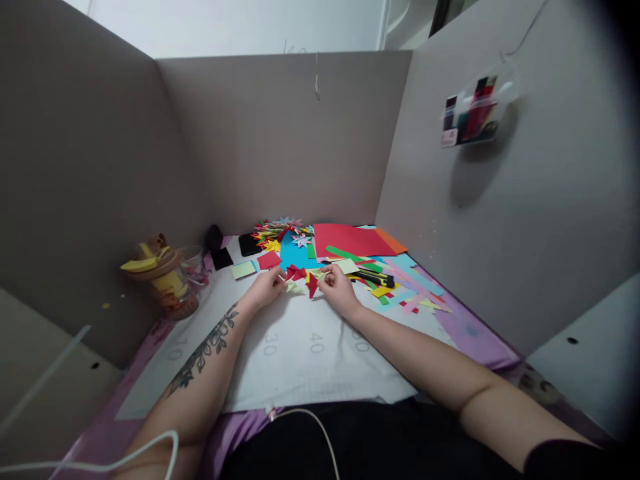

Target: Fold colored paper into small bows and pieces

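Note:
Both my hands rest on a white cutting mat (300, 360) with printed numbers, far out in front of me. My left hand (267, 288) and my right hand (337, 287) pinch, from either side, a small pale yellow-green folded paper piece (299, 287). Red folded paper points (300, 273) lie right beside it, touching or nearly touching the fingers. The fingers of both hands are curled together in a pinch.
Coloured paper is spread behind the hands: a red sheet (350, 239), a blue sheet (295, 257), strips and scraps (415, 300), finished paper stars (273, 233). A yellow-black cutter (375, 275) lies to the right. A jar with yellow lid (165, 277) stands left. Grey partition walls enclose the desk.

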Tool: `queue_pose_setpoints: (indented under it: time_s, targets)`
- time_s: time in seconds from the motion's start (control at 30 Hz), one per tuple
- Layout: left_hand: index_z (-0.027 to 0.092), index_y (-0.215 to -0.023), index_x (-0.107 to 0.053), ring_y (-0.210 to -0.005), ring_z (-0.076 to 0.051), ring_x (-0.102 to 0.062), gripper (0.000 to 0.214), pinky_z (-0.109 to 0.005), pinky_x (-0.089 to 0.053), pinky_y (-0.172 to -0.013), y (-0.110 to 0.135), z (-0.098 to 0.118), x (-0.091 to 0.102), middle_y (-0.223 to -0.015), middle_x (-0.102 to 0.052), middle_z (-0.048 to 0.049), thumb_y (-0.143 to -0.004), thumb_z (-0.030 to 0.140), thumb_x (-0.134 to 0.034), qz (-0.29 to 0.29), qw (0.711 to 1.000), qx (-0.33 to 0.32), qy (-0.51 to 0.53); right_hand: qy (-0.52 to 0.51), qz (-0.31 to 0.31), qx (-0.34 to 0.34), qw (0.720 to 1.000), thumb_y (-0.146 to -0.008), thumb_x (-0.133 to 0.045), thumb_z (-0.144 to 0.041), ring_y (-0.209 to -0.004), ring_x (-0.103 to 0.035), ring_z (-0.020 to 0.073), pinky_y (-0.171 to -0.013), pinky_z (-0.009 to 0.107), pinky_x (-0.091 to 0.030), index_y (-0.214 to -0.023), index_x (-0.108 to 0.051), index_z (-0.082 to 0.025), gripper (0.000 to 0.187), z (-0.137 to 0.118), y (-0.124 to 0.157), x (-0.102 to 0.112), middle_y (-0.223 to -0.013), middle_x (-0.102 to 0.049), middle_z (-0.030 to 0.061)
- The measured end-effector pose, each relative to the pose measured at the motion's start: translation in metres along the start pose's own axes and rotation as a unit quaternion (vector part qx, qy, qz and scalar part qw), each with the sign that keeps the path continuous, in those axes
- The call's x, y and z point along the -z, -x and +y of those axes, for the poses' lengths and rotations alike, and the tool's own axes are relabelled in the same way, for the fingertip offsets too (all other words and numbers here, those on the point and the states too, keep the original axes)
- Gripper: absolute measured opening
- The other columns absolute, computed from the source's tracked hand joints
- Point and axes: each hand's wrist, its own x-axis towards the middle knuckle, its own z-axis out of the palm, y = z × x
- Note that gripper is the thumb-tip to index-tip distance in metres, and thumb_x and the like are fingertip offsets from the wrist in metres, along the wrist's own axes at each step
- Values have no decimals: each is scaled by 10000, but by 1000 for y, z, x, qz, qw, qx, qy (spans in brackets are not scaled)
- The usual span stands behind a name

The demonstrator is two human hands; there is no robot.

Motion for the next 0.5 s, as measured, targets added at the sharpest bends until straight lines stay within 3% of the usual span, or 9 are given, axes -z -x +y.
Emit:
queue_pose_setpoints:
  time_s: [0.1, 0.23, 0.5]
  targets:
    - [150, -792, -669, -609, -156, -566, 221, -239, -407, -578, -2, 2, -5, -680, -658, -33, -700, 318, -560, 48, 997, 18, 50, 33, 29, 16, 999, -706, -528, -251, -517, -427, 111, -538, 230, -339, -899, -485, -203, 204, 0, -4, 5, -556, -429, -73]
    - [154, -830, -707, -715, -183, -608, 248, -258, -442, -655, -1, 12, -15, -805, -695, -64, -701, 320, -577, 55, 994, 18, 94, 51, 27, 39, 998, -719, -506, -236, -537, -460, 121, -559, 239, -366, -925, -479, -206, 211, -2, -4, 4, -586, -464, -59]
    - [164, -778, -666, -646, -153, -601, 178, -239, -444, -628, 16, 24, -35, -706, -672, -27, -701, 314, -606, 115, 989, 35, 80, 43, 11, 52, 998, -726, -507, -228, -540, -471, 122, -554, 237, -375, -939, -474, -212, 216, -13, 5, 2, -587, -452, -59]
